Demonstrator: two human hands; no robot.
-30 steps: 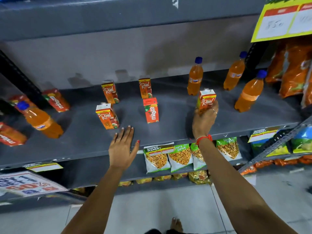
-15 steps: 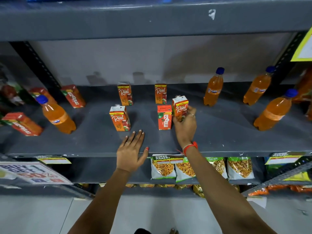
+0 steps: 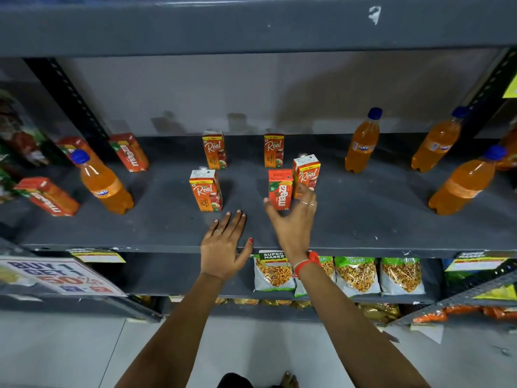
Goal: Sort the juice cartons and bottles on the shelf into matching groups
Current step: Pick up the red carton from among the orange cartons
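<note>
**Right hand at Maaza carton, mid-shelf**

Maaza carton (image 3: 280,189) is standing mid-shelf (image 3: 363,219), touching a Real carton (image 3: 307,175). Right hand (image 3: 293,219) is spreading loosely around it, not clamping. Left hand (image 3: 225,245) is lying flat, fingers apart, holding nothing.

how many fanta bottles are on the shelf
4: one far left, one right of centre at the back, two at the right. More may sit beyond the frame edges.
</note>
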